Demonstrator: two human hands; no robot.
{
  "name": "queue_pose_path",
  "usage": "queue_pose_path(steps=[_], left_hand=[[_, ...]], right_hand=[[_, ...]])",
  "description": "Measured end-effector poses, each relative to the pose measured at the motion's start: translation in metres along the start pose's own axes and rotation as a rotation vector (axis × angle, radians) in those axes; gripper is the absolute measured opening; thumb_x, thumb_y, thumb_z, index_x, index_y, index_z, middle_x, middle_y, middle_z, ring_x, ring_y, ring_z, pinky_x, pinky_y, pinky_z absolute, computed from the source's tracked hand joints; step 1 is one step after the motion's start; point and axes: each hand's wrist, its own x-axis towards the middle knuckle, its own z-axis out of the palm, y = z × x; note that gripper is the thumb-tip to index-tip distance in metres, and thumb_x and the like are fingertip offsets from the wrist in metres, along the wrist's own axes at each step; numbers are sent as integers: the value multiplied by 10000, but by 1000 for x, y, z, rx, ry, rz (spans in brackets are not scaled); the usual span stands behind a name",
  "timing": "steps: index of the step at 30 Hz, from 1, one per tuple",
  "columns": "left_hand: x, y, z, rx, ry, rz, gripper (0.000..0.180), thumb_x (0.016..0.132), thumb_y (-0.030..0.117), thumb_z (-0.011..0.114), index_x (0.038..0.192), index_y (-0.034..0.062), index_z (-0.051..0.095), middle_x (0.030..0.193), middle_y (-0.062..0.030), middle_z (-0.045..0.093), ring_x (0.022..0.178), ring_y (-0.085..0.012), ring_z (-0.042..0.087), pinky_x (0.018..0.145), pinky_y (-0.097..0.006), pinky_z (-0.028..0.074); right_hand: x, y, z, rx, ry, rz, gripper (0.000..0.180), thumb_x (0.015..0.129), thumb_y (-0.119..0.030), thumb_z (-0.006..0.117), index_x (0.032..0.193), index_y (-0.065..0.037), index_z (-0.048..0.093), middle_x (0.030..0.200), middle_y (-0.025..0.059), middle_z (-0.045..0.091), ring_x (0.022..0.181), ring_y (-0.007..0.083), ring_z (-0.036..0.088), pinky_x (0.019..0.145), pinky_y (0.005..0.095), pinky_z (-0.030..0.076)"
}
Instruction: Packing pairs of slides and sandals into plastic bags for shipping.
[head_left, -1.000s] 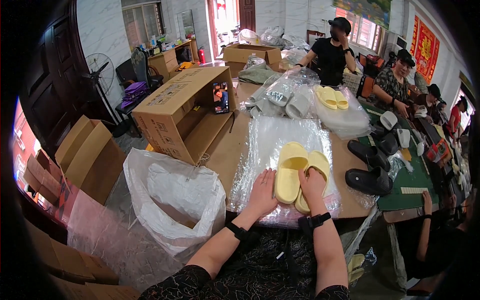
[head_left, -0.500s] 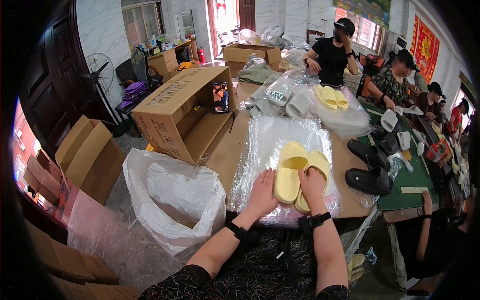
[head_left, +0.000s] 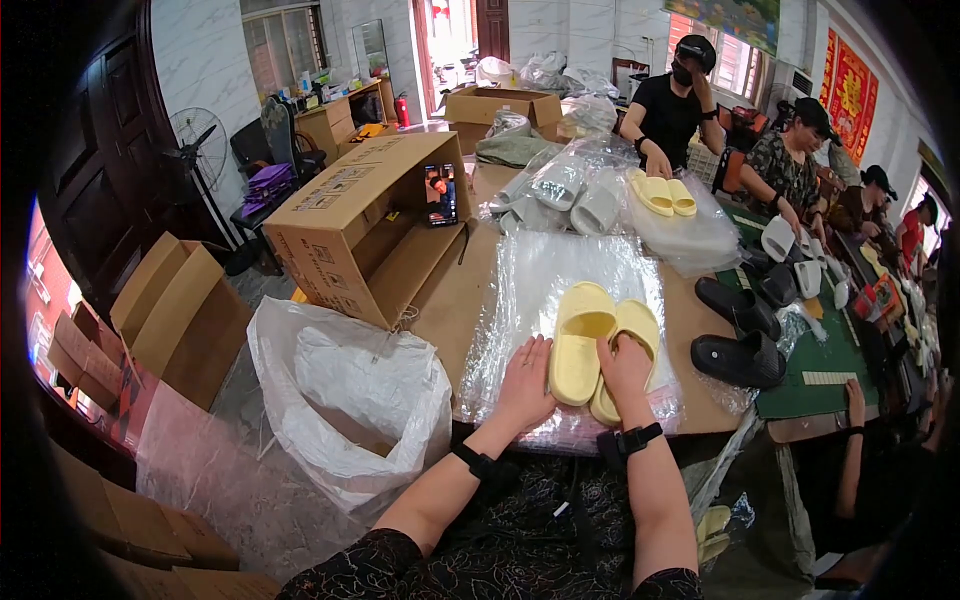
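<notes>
A pair of pale yellow slippers lies side by side on a stack of clear plastic bags (head_left: 510, 290) in front of me. My left hand (head_left: 526, 382) rests flat on the bags, fingers together and stretched out, against the left edge of the left yellow slipper (head_left: 580, 375). On the right yellow slipper (head_left: 642, 322), my right hand (head_left: 625, 370) has its fingers reaching in under the strap, and the fingertips are hidden. The left slipper overlaps the right one slightly and sits a little higher.
Left of the bags are an open white woven sack (head_left: 345, 385) and a cardboard box (head_left: 350, 230) with a phone (head_left: 440, 195) on it. Black slippers (head_left: 738, 362) lie at right. Beyond are bagged grey slippers (head_left: 600, 205) and another yellow pair (head_left: 655, 192). Co-workers (head_left: 675, 115) stand behind.
My hands and the yellow slippers stay practically where they were. At the back, the co-worker in black has shifted and lowered an arm toward the far yellow pair.
</notes>
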Motion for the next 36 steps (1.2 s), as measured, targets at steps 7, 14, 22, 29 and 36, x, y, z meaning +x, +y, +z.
queue_pose_path(steps=[7,14,22,29,36], left_hand=[[-1,-3,2,2,14,10,794,805,318,644,1424,-71,336,1448,-279,399,1393,-401,327,1167,-467,240],[0,-3,2,-12,15,9,789,798,289,646,1425,-73,333,1450,-284,395,1393,-400,326,1170,-465,234],[0,0,-2,-18,-9,-19,796,813,323,639,1428,-76,328,1464,-283,385,1401,-398,318,1169,-458,241],[0,-5,4,-6,30,-6,720,837,335,640,1399,-45,398,1447,-271,414,1370,-412,361,1142,-467,291],[-1,-5,5,23,3,-2,645,893,395,601,1390,9,458,1440,-279,426,1371,-417,359,1152,-463,276]], right_hand=[[0,0,1,4,-26,14,435,890,-418,613,743,-9,624,740,192,659,697,370,646,650,472,511],[0,5,6,-1,5,-11,424,889,-416,613,748,-16,623,738,188,659,696,366,648,648,472,514],[1,6,3,-8,-47,-14,413,904,-394,599,746,-12,623,744,184,659,695,363,646,649,465,512],[-14,5,-30,32,-223,-14,411,913,-361,588,742,12,610,759,196,644,752,378,628,680,483,498],[-66,19,-71,35,-161,30,377,898,-306,604,706,17,585,724,214,611,743,405,590,680,516,469]])
